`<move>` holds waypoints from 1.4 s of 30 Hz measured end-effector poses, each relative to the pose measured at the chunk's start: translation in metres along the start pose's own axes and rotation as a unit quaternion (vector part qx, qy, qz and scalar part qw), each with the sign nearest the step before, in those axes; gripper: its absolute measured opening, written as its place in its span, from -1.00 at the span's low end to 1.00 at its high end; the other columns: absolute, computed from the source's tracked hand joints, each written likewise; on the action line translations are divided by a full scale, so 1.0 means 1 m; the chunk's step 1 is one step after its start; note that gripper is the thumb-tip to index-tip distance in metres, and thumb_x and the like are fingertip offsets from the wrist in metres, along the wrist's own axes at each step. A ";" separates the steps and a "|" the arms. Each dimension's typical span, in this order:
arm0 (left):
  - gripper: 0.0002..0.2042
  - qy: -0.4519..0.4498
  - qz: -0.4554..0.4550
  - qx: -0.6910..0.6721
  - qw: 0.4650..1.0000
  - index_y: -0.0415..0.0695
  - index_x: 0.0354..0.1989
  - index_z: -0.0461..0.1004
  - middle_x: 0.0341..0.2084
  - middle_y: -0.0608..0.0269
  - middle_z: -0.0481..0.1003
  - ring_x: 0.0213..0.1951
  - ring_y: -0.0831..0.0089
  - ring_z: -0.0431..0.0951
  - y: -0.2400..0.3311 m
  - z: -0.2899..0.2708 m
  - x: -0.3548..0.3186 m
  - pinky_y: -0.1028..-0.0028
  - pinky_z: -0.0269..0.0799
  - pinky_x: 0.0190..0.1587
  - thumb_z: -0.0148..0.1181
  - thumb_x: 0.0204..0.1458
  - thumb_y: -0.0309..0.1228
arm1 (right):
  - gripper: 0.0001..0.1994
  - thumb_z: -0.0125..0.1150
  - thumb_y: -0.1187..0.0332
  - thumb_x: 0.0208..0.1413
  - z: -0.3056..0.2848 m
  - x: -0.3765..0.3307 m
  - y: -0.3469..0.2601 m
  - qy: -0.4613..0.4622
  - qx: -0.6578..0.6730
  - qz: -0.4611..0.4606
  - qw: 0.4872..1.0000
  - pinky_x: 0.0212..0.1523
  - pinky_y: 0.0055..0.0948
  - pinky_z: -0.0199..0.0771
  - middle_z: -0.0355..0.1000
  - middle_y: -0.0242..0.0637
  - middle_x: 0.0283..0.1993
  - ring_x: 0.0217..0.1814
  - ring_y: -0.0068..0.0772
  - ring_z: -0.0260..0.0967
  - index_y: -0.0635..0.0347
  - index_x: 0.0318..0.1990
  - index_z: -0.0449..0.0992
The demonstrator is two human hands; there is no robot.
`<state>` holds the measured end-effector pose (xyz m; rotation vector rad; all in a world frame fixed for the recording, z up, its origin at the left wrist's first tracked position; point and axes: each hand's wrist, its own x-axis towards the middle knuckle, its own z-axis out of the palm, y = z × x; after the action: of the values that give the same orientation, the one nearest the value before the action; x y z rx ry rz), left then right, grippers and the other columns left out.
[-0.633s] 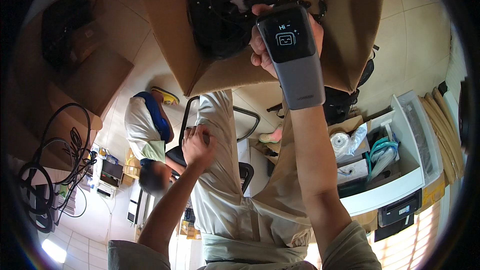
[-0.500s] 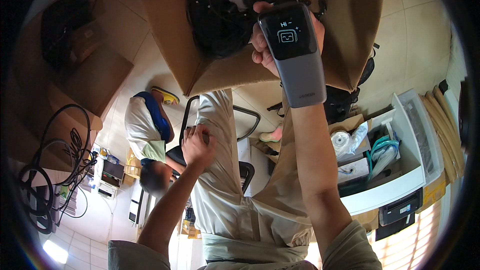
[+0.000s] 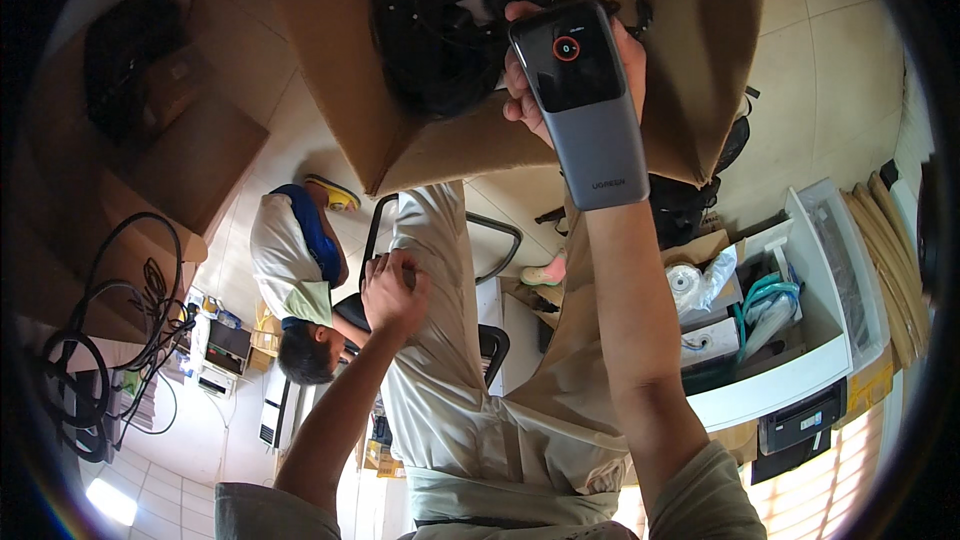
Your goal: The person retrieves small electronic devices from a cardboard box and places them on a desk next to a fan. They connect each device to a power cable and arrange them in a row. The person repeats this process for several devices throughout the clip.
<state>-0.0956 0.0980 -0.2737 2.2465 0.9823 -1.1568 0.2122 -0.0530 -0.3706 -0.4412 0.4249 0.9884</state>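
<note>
A grey power bank (image 3: pixel 600 158) with a glossy black display (image 3: pixel 570 62) is held up in my right hand (image 3: pixel 524 108). The fingers wrap round it from behind and their tips show along its left edge. On the display a small orange ring is lit. My left hand (image 3: pixel 394 292) rests on my left thigh with its fingers loosely curled, and nothing shows in it. Beyond the power bank stands an open cardboard box (image 3: pixel 465 160), holding a tangle of black cables and devices (image 3: pixel 430 40).
A white drawer (image 3: pixel 770 395) at the right holds a white roll (image 3: pixel 684 282) and teal cable (image 3: pixel 765 295). Black cables (image 3: pixel 95 340) hang at the left over cardboard. Another person (image 3: pixel 295 280) is at the left. A black chair frame (image 3: pixel 505 230) stands by my legs.
The display has switched from a smiling-face icon to an orange ring. My right hand and the power bank have shifted very slightly up and left. The left hand has stayed put.
</note>
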 end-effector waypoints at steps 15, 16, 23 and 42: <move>-0.82 -0.008 -0.023 -0.003 1.000 -0.05 -0.28 0.51 -0.26 0.16 0.57 -0.06 0.04 0.49 0.006 0.004 0.000 0.12 0.40 0.06 0.18 0.00 -0.26 | -0.35 0.47 -0.04 0.05 -0.106 0.022 -0.028 0.247 -0.159 0.091 0.952 -0.15 -0.20 0.69 0.55 -0.13 -0.09 -0.14 -0.20 0.61 0.17 0.17 0.42; -0.82 -0.016 -0.029 0.000 0.999 -0.05 -0.28 0.51 -0.25 0.15 0.56 -0.06 0.05 0.49 0.008 0.001 0.001 0.11 0.41 0.05 0.18 0.00 -0.26 | -0.29 0.45 -0.03 0.06 -0.139 0.029 -0.029 0.274 -0.215 0.098 0.932 -0.11 -0.19 0.67 0.54 -0.11 -0.04 -0.09 -0.20 0.60 0.15 0.27 0.35; -0.82 -0.022 -0.001 -0.024 0.999 -0.08 -0.28 0.50 -0.26 0.13 0.56 -0.08 0.01 0.50 0.007 -0.009 0.005 0.07 0.43 -0.01 0.20 -0.04 -0.32 | -0.46 0.25 0.24 0.21 -0.216 0.025 -0.058 0.318 -0.801 0.180 0.474 0.11 -0.07 0.56 0.50 -0.04 0.18 0.13 0.03 0.50 0.04 0.35 0.36; -0.82 -0.005 0.029 0.052 0.998 -0.07 -0.33 0.51 -0.36 0.20 0.53 -0.18 0.12 0.49 0.049 -0.073 0.031 0.15 0.32 -0.03 0.19 -0.16 -0.40 | -0.29 0.34 0.21 0.04 -0.189 0.215 -0.111 0.193 -0.966 0.030 0.172 0.43 -0.12 0.18 0.09 0.02 0.45 0.48 -0.01 0.09 0.23 0.35 0.28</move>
<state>-0.0079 0.1246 -0.2556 2.3315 0.8655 -1.2185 0.3858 -0.0576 -0.6241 -3.1356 -0.8411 0.8762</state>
